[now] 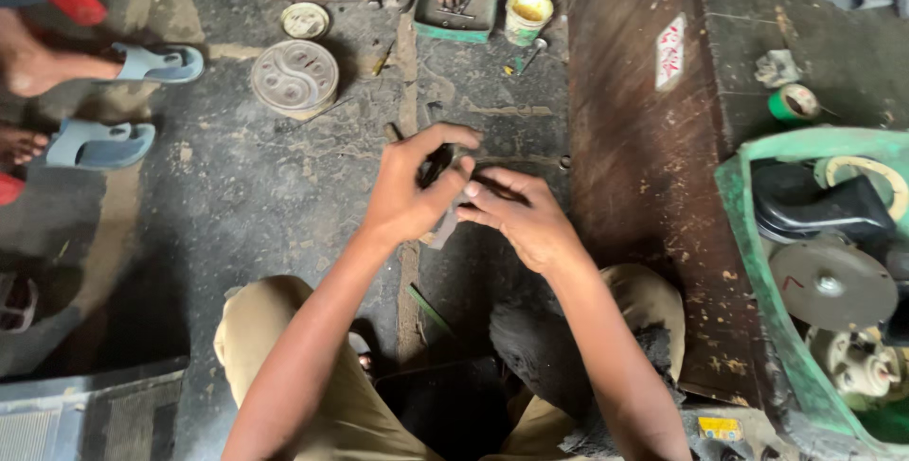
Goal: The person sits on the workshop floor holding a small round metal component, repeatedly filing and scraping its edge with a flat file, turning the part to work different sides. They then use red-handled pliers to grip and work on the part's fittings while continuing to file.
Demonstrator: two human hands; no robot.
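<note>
Dark, greasy metal sits pinched in my left hand (409, 191): a small round part (437, 166), held above the concrete floor (246, 196) near my knees. My right hand (521, 215) closes narrowly on its right edge, fingertips touching it. Farther off lie a round tin lid (294, 77) and a green tray (464, 5).

A rough repair workshop, worked right on the ground: stained, oily concrete floor (246, 196), a green tray (483, 16) of small tools, a round metal cover (294, 76), a grimy paint tin (527, 14), and on the right a green crate (757, 262) packed with motor parts beside a worn wooden plank (634, 168).
</note>
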